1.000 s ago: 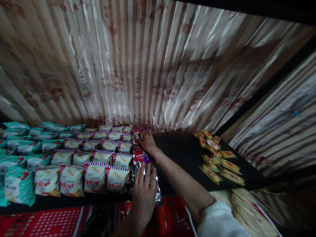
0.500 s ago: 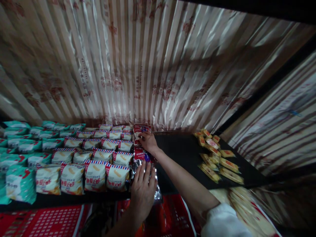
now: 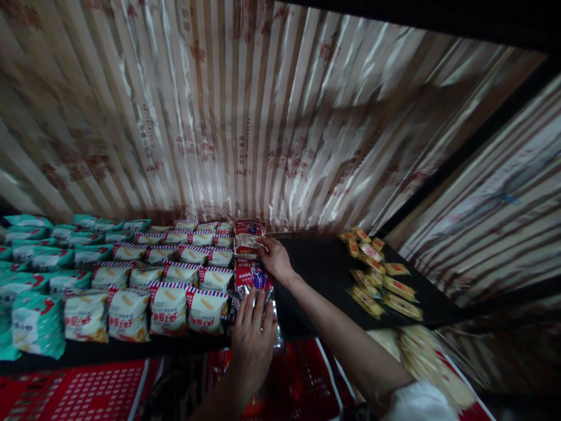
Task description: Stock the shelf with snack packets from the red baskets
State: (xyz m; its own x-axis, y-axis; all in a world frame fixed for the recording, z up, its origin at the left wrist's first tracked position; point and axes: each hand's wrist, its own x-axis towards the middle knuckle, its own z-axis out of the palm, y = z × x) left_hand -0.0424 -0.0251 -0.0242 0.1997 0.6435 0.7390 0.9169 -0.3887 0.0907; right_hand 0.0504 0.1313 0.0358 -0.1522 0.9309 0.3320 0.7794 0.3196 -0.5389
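Observation:
My left hand (image 3: 253, 330) lies flat, fingers stretched, on the silver lower part of a red and purple snack packet (image 3: 249, 273) at the shelf's front edge. Farther back, my right hand (image 3: 276, 257) has its fingers closed at the right edge of another red packet (image 3: 248, 241), which shows a pale, shiny patch. That packet lies on others like it in a column running toward the back wall. Directly left of the column stand rows of cream snack bags (image 3: 207, 313) with red, white and blue striped tops.
Teal snack bags (image 3: 38, 324) fill the shelf's left end. Small yellow packets (image 3: 397, 289) lie loosely on the black shelf (image 3: 307, 263) at right. Below are a red basket (image 3: 96, 389) and red packaging (image 3: 302, 374). A striped sheet (image 3: 219, 117) hangs behind.
My right hand has shifted slightly right, from on top of the rear red packet to its right edge, uncovering more of it. My left hand stays flat on the front packet.

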